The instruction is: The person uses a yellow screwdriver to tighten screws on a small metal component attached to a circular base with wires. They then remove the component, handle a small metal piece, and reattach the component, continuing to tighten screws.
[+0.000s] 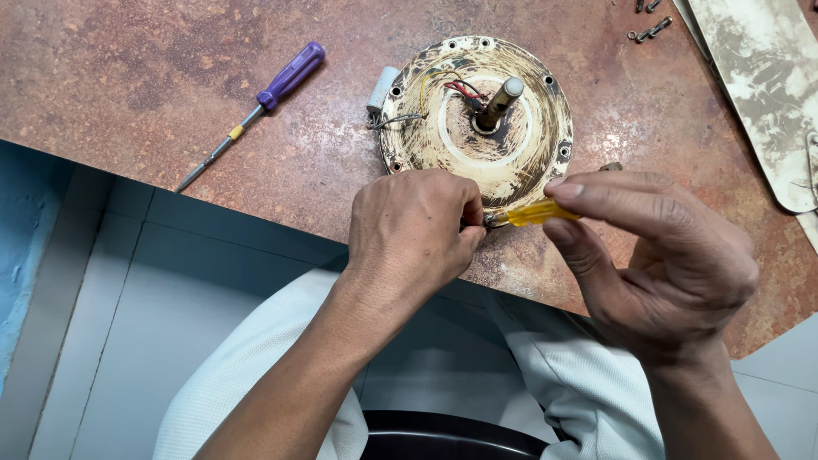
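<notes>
Two hands work at the near edge of a mottled brown table, the largest thing in view; its front edge runs slantwise above a pale tiled floor, and the person's white-clad knees sit below it. At the far right lies a worn, cream fan blade, set aside, well apart from the work. In the middle of the table rests the round fan motor housing, lying flat with its shaft upright and red, black and yellow wires curling beside the shaft; it sits close to the edge, seemingly so that both hands can reach its rim.

The right hand pinches the yellow-handled small screwdriver between thumb and fingertips, holding it nearly level so the tip points leftward. The left hand is curled narrow, fingers closed at the tool's tip just by the housing's near rim; what it grips, if anything, is hidden by the knuckles. A purple-handled screwdriver lies unused to the left; a small grey capacitor touches the housing's left side; a few loose screws lie near the top right.
</notes>
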